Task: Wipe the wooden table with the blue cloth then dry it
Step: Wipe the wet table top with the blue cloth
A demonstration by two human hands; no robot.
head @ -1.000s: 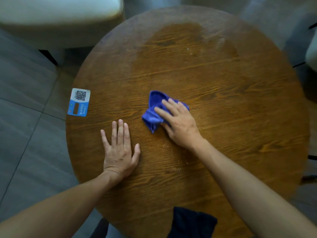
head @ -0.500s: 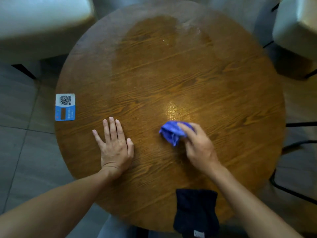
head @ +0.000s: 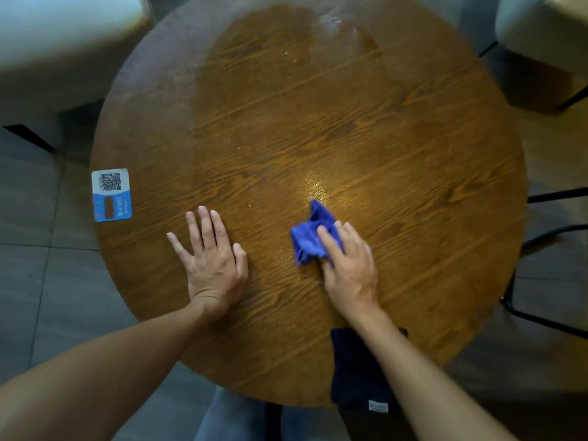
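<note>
A round wooden table [head: 318, 122] fills the view, with a darker damp patch across its far middle. My right hand [head: 350, 265] presses a bunched blue cloth [head: 310, 237] onto the near middle of the top, fingers on the cloth's right part. To its left my left hand [head: 210, 259] lies flat on the wood, fingers spread, holding nothing. A dark navy cloth [head: 353, 374] hangs over the table's near edge, partly under my right forearm.
A white and blue QR-code card [head: 111, 194] is stuck at the table's left edge. Pale upholstered seats stand at the far left [head: 63, 43] and far right [head: 547, 30]. Black metal chair legs [head: 553, 230] are at the right, over a grey tiled floor.
My right hand has slid the blue cloth from the table's middle toward the near right side. My left hand has stayed flat in place. The view has pulled back to show more table.
</note>
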